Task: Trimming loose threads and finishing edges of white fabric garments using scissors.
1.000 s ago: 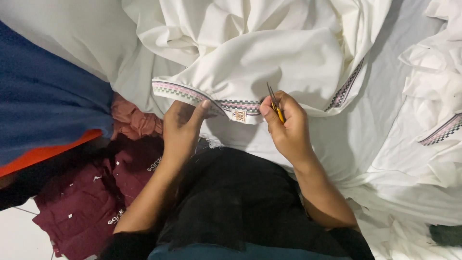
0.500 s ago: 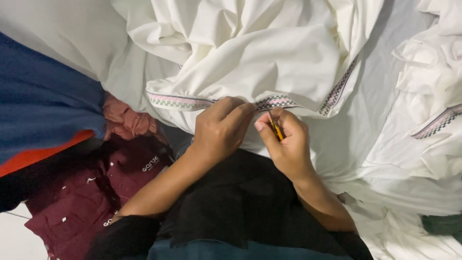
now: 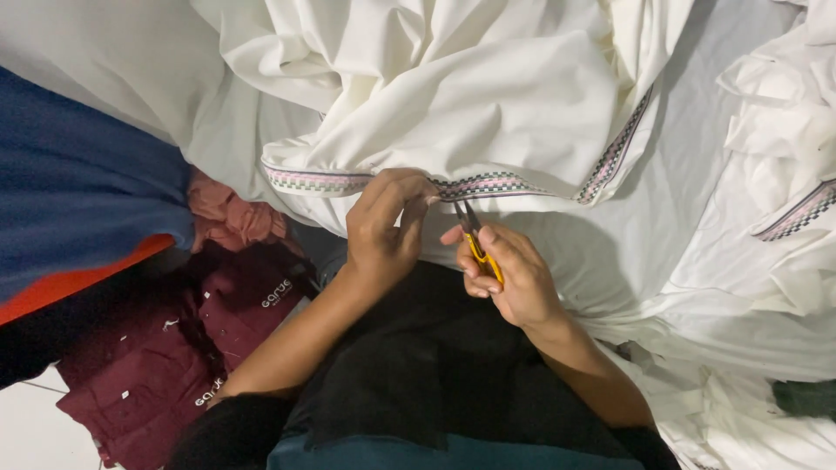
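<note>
Smooth, matt white cloth garment with a woven patterned trim band along its edge. At 6 o'clock of the band, small thread snips with dark metal blades and a glossy yellow plastic handle. At 8 o'clock, matt maroon cloth shirts; at 9 o'clock, blue fabric.

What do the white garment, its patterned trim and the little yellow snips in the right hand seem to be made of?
White garment: looks like thin woven cloth, matte, falling in soft creases.
Patterned trim: seems a woven or embroidered band, with a small checked pattern along the edge.
Snips: yellow handle probably plastic, dark blades likely metal; too small to be sure. The right hand grips them, the left hand pinches the trim.
</note>
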